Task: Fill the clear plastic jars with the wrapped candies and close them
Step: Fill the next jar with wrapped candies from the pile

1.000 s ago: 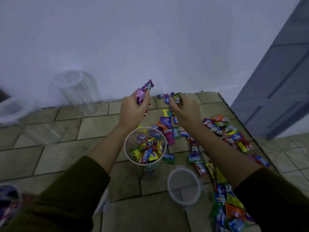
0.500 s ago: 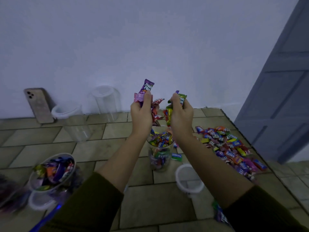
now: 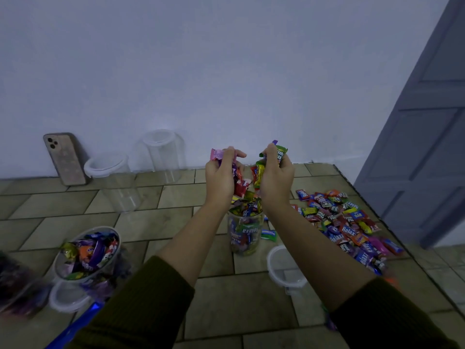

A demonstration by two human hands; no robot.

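Nearer than the centre jar (image 3: 245, 238) and well to its left stands a filled jar (image 3: 85, 255), open and heaped with wrapped candies. A white lid (image 3: 66, 297) lies at its foot. Nearer and just right of the centre jar lies a second lid (image 3: 285, 269), hollow side up. Forearms in dark green sleeves (image 3: 151, 306) pass either side of the centre jar, the right one covering its rim edge. To its right a candy pile (image 3: 347, 222) spreads over the floor, and one green candy (image 3: 268, 234) lies beside its base. Beyond it to the left stand two empty jars (image 3: 115, 182), and a phone (image 3: 66, 159) leans on the wall.

The tiled floor (image 3: 156, 222) is greenish beige and the wall (image 3: 226, 71) is plain and pale. A grey door (image 3: 427, 122) stands far right.

The centre jar is clear, upright and lidless, packed to the mouth with bright wrappers. Just above its mouth, the left hand (image 3: 221, 177) clutches pink, purple and red candies. The right hand (image 3: 276, 182) clutches green and yellow ones, fingers curled round them.
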